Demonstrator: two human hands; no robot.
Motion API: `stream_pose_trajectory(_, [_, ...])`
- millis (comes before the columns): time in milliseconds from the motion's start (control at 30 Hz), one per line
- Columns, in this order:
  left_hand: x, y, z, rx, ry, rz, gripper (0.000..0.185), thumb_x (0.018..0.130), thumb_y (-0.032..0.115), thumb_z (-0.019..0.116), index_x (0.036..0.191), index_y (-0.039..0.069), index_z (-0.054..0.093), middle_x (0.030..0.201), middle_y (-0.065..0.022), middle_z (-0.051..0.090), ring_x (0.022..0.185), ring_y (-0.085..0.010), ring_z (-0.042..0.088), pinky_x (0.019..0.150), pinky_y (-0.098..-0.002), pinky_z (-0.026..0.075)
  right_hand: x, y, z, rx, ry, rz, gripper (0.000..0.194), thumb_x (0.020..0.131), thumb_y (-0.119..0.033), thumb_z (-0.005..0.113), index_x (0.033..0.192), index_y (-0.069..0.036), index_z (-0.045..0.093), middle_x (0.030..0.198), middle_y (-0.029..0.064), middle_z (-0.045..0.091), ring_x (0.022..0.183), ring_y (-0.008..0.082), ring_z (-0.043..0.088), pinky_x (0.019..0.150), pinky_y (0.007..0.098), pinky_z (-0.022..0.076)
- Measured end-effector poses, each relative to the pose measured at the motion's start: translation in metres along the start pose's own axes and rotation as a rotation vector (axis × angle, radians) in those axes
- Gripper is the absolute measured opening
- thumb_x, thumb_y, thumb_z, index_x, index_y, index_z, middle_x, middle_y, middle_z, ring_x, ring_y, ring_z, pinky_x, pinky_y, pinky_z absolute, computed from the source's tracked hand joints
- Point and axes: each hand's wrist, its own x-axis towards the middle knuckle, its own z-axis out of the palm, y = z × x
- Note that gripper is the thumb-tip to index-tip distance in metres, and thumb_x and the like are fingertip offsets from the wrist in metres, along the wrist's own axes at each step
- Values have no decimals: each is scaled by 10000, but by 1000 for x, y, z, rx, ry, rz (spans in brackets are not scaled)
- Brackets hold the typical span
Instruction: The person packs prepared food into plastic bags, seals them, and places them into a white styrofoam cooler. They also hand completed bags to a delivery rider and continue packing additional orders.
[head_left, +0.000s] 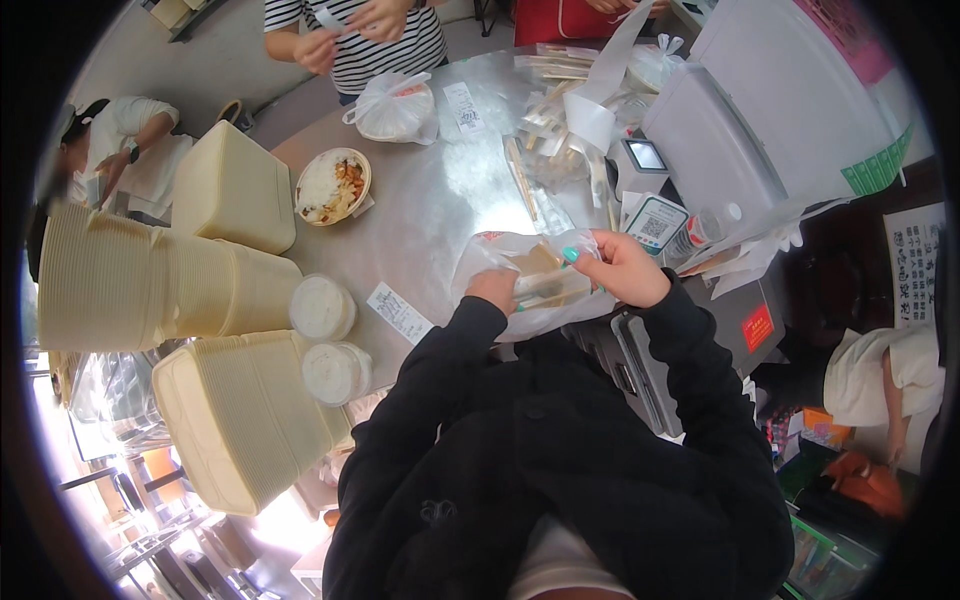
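A white translucent plastic bag (480, 251) is at the table's near edge, its mouth spread between my two hands. My right hand (626, 270), with teal nails, pinches the bag's right rim between thumb and fingers. At the left side of the mouth, my left hand (491, 289) is curled on the bag, some of its fingers hidden inside. Within the bag lie a brownish container (541, 261) and what look like wrapped chopsticks (551, 294), partly covered by plastic. Left of the bag, a printed receipt (400, 313) lies flat on the metal table (420, 225).
An uncovered bowl of rice and food (332, 186) and a tied bag (394, 109) stand farther back. Stacked cream containers (247, 412) and lidded tubs (322, 307) crowd the left. Wrapped chopsticks (551, 124), a printer (637, 165) and a code stand (656, 223) occupy the right. A person (382, 45) stands opposite.
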Motion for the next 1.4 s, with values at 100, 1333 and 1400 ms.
stream_pose_trajectory(100, [3, -10, 1, 25, -101, -176, 211, 700, 106, 572, 892, 18, 571, 876, -177, 569, 845, -335, 545, 756, -410, 435, 3, 0, -12, -70, 60, 14, 197, 825, -144, 533, 950, 6, 554, 719, -24, 547, 594, 38, 464, 541, 186, 382])
stream_pose_trajectory(1333, [-15, -80, 102, -1721, 624, -604, 237, 861, 163, 452, 963, -25, 555, 839, -77, 608, 728, -148, 577, 671, -254, 462, 11, 17, -51, -46, -116, -20, 82, 770, -24, 546, 829, -14, 490, 727, -24, 482, 695, 39, 438, 642, 202, 388])
stream_pose_trajectory(1400, [-15, -80, 106, -1660, 635, -593, 268, 876, 182, 404, 963, -29, 545, 866, -98, 601, 752, -172, 578, 671, -274, 466, 11, 20, -54, -42, -139, -2, 83, 770, -24, 547, 828, -14, 490, 729, -22, 480, 691, 39, 437, 636, 199, 384])
